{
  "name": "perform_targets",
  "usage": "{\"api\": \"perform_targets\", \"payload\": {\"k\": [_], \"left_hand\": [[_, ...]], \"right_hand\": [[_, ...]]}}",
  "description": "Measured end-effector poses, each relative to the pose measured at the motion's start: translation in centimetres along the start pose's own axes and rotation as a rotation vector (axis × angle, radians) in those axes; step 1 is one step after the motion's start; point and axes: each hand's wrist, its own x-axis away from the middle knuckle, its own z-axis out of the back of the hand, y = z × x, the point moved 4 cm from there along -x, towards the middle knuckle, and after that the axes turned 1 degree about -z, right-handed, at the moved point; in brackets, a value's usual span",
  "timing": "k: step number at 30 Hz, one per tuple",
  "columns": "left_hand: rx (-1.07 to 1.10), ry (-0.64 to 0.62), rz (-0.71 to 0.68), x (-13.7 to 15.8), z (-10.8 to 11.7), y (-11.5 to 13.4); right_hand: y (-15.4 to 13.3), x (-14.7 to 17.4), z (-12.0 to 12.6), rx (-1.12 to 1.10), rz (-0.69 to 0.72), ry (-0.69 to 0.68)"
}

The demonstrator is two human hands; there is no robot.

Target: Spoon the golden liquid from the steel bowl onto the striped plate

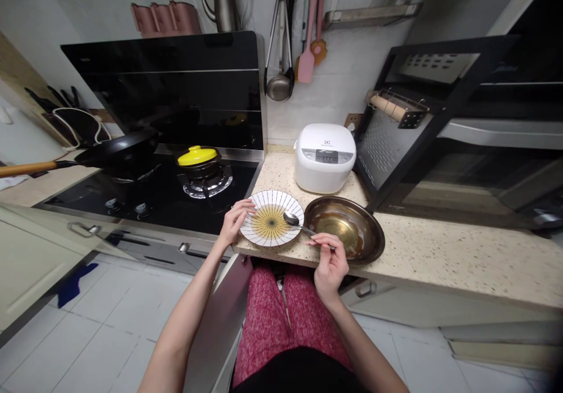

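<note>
A white plate (288,200) with dark radiating lines lies at the counter's front edge, a yellowish liquid (264,229) pooled in its middle. At its left rim, my left hand (236,220) grips the edge, fingers lying over it. My right hand (331,264) is closed around the handle of a metal spoon (291,219). The spoon's bowl is over the right side of the plate, and its handle crosses the near left rim of a wide metal bowl (378,237). That bowl stands close beside the plate, with a brownish wet film inside.
Behind the bowl stands a white rice cooker (325,161). On the gas stove (167,205) to the left are a yellow-lidded pot (197,157) and a black wok (118,149), its wooden handle pointing left. A dark oven (492,164) occupies the right. Utensils, including a ladle (278,87), hang on the wall.
</note>
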Motion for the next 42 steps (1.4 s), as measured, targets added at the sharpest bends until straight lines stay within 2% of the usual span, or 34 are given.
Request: {"api": "perform_targets", "payload": {"k": [7,13,20,26,36,39,42], "left_hand": [[-0.002,0.000,0.009,-0.1,0.0,0.1],[-0.003,0.005,0.004,-0.1,0.0,0.2],[0.005,0.005,-0.010,-0.1,0.1,0.2],[0.002,0.005,-0.005,-0.2,0.0,0.1],[0.015,0.009,-0.016,-0.1,0.0,0.2],[0.019,0.011,-0.012,-0.1,0.0,0.2],[0.017,0.007,-0.006,-0.1,0.0,0.2]], "right_hand": [[-0.6,-1.4,2.1,0.029,0.033,0.116],[0.1,-1.9,4.1,0.122,0.060,0.138],[0.3,-1.8,4.7,0.278,0.235,0.038],[0.1,-1.8,4.6,0.354,0.316,-0.046],[0.4,-1.5,4.3,0.454,0.535,-0.303],[0.4,-1.4,4.2,0.444,0.529,-0.282],[-0.1,-1.4,4.0,0.391,0.476,-0.180]]}}
